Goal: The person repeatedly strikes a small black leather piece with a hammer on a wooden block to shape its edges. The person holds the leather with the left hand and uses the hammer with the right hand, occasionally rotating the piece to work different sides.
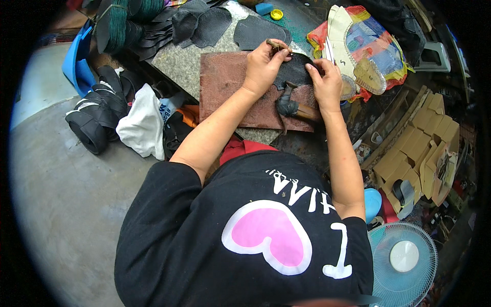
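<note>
My left hand (265, 65) is closed round a short brownish stick-like tool (276, 46); its dark tip is at the upper edge of a black textured leather piece (296, 70). Whether that tip is a blade, a point or bristles is too small to tell. The fingers of my right hand (327, 82) pinch the right edge of the same leather. Below the leather lies a hammer (288, 106) with a dark wrapped head and a wooden handle, close to my right wrist. Leather and hammer both rest on a reddish-brown board (225, 77).
Several cut black leather pieces (215, 25) lie on the speckled stone slab (176, 66) beyond the board. Cream shoe-shaped patterns (338, 30) sit on a colourful mesh bag (371, 36) at right. Cardboard boxes (419, 138) and a fan (404, 261) stand right; a white cloth (143, 123) lies left.
</note>
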